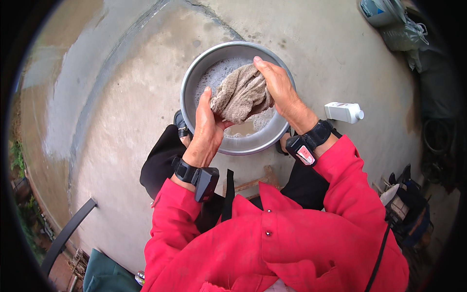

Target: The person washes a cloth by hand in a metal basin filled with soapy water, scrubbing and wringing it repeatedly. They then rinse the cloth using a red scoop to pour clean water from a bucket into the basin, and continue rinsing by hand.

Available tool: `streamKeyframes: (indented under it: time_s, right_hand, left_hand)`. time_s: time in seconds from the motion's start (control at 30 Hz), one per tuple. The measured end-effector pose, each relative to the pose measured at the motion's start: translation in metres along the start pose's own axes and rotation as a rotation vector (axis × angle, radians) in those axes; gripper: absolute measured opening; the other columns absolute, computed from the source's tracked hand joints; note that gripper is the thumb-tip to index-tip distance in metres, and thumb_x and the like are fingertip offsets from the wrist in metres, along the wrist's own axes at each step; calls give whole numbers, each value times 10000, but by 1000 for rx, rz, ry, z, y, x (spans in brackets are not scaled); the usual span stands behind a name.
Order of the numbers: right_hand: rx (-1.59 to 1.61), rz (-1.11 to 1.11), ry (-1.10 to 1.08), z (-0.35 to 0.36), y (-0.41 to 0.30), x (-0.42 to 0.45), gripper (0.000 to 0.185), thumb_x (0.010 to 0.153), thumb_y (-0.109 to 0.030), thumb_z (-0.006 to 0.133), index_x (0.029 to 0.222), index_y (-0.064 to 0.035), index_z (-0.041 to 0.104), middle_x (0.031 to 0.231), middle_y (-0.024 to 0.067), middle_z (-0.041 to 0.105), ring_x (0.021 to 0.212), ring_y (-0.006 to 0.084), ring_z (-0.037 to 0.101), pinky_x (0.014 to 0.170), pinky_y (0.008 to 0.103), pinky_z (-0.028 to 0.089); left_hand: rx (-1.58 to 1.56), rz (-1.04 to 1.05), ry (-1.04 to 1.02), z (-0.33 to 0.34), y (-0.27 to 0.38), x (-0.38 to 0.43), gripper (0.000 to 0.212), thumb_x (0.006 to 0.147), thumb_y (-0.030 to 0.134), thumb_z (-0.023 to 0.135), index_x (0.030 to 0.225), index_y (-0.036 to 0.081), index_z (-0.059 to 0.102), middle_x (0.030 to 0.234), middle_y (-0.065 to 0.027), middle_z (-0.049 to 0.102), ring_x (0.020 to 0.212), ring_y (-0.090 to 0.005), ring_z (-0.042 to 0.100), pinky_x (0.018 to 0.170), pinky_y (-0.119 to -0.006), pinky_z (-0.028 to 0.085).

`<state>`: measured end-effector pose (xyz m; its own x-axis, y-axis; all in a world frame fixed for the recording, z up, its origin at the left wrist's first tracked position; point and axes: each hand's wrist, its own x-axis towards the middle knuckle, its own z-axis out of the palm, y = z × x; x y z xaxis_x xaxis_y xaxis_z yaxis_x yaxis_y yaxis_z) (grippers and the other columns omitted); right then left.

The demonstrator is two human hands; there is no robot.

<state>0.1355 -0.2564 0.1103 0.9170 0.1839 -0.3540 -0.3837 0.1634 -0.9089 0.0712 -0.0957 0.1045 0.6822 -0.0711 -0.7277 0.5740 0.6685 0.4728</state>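
Note:
A crumpled beige-brown terry cloth (240,93) is held between both hands above a round metal basin (237,147). My left hand (207,124) grips its lower left side, thumb up and fingers tucked underneath. At the cloth's right end, my right hand (279,85) holds on with the thumb along the top; its other fingers are mostly hidden. Soapy water (222,67) with white suds lies in the basin, and a brownish patch of it shows below the cloth. Each wrist carries a strapped black device.
To the right, a white plastic bottle (343,111) lies on its side on the concrete floor (127,138). Buckets and bags (397,31) line the upper right edge. Shoes (408,204) stand at lower right. A dark curved bar (69,233) rises at lower left, near teal fabric (107,273).

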Motion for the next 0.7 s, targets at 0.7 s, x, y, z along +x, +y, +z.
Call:
streamKeyframes:
  time_s: [0.7]
  right_hand:
    - [-956, -155, -189, -5, 20, -71, 509, 857, -435, 588, 1161, -28, 567, 1115, 168, 589, 1056, 237, 571, 895, 336, 434]
  left_hand:
    - [1009, 539, 106, -51, -75, -40, 543, 625, 204, 726, 1078, -21, 528, 981, -188, 638, 924, -301, 629, 824, -371, 478]
